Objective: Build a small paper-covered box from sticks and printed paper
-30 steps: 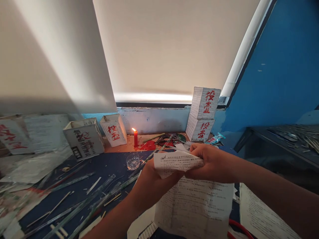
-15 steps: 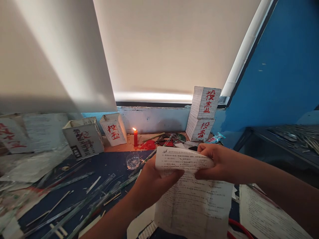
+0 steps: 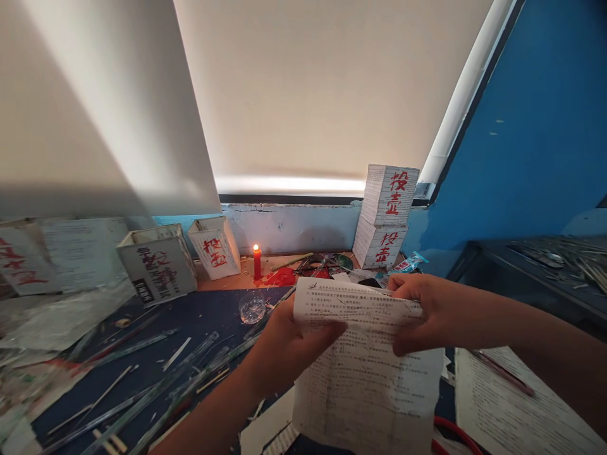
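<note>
A printed paper sheet hangs between my hands, its top edge folded over toward me. My left hand pinches its upper left side, thumb lying across the print. At the upper right edge, my right hand grips the same sheet between thumb and fingers. Behind the paper, a lit red candle stands upright near a small clear round dish. Red-handled scissors show partly beside the sheet's lower right edge.
Paper-covered boxes with red characters stand at the back: two stacked, a small one and a larger one. Thin sticks and plastic strips litter the dark table. Another printed sheet lies right, a pen-like red object on it.
My right hand has slid right along the sheet's top edge, away from my left hand, showing more print. My left hand has barely moved.
</note>
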`<state>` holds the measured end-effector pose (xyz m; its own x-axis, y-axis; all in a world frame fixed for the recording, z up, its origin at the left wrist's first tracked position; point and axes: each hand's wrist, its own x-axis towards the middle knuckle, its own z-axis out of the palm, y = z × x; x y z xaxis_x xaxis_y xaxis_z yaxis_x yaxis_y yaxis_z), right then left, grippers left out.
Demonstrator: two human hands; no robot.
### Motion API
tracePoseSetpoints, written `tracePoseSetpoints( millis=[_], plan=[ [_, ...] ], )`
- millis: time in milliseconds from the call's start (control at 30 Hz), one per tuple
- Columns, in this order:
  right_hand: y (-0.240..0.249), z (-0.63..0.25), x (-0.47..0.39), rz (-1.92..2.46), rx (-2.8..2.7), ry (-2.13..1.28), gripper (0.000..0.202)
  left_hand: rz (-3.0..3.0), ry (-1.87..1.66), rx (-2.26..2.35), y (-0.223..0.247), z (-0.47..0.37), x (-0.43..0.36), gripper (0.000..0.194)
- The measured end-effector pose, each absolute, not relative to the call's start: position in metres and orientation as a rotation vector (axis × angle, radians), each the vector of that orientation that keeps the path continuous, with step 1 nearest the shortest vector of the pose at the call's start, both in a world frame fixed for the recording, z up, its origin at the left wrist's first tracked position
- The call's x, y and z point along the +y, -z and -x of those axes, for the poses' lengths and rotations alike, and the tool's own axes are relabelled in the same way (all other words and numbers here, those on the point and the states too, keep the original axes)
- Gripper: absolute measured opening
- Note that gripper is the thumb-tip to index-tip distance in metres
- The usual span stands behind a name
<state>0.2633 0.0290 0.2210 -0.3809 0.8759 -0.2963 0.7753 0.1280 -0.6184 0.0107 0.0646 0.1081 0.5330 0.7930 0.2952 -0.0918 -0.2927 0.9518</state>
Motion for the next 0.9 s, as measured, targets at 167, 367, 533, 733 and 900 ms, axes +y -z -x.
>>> tracePoseSetpoints(
  millis=[167, 367, 533, 733, 900],
  plan=[
    [-0.221, -0.267, 0.029, 1.695, -2.232, -1.054, 0.009, -1.660, -0.958, 0.615, -0.107, -0.010, 0.065, 0.028],
    [-0.220, -0.268, 0.028, 1.683, -2.247, -1.081, 0.013, -1.633, -0.969, 0.624, -0.106, -0.010, 0.065, 0.029],
    [-0.219, -0.272, 0.031, 1.663, -2.269, -1.053, 0.018, -1.654, -0.971, 0.617, -0.107, -0.010, 0.065, 0.025],
    [-0.229, -0.264, 0.039, 1.666, -2.273, -1.082, 0.032, -1.698, -0.971, 0.554, -0.107, -0.009, 0.068, 0.025],
    [-0.219, -0.243, 0.048, 1.638, -2.303, -0.953, 0.033, -1.689, -0.980, 0.537, -0.103, -0.009, 0.069, 0.029]
  ],
)
